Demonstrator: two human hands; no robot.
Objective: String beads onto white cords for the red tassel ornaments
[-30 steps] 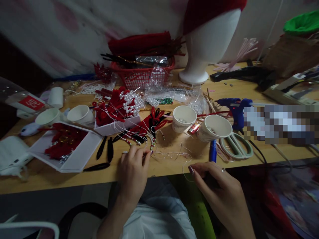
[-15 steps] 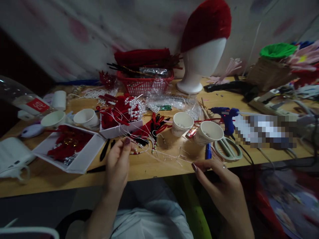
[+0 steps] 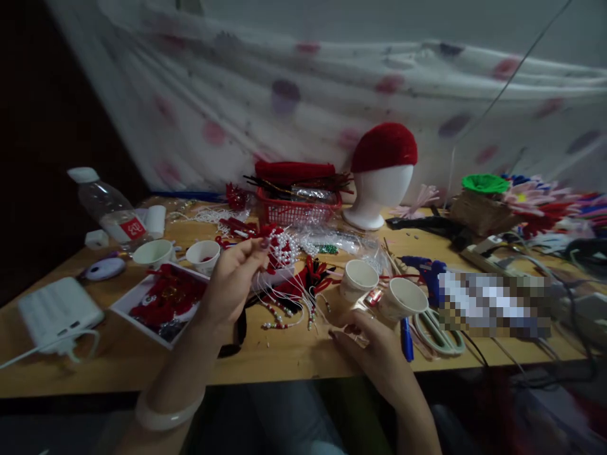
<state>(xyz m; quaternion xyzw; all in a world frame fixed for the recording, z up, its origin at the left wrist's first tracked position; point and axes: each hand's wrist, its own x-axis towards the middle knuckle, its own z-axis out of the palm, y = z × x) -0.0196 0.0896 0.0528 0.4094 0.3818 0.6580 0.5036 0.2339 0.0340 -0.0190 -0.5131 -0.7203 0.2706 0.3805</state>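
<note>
A thin white thread [image 3: 284, 297] is pinched between thumb and fingertips of the left hand [image 3: 232, 284], which is raised above the wooden table [image 3: 118, 360] with its fingers closed on the strand. From that pinch the thread is seen to run down and across toward the right hand [image 3: 374, 354], which is held low at the table's near edge; its fingers are curled, but whether the other end of the strand is gripped there cannot be told (the frame is dim and blurred at that spot).

Just beyond the hands a beaded strand [image 3: 284, 316] of small pearl and red beads is laid on the table, beside a heap of red trims and pearls [image 3: 279, 246]. Two paper cups [image 3: 379, 291] are stood near the right hand, with scissors [image 3: 439, 332] and a blue pen [image 3: 406, 338] close by. An open white box [image 3: 137, 309] of red pieces is set left of the left hand.

The thread is judged very light, limp and easily tangled or snapped; the loose beads nearby would roll. It is best taken near its end in a fingertip pinch and kept gently taut, not tugged.
</note>
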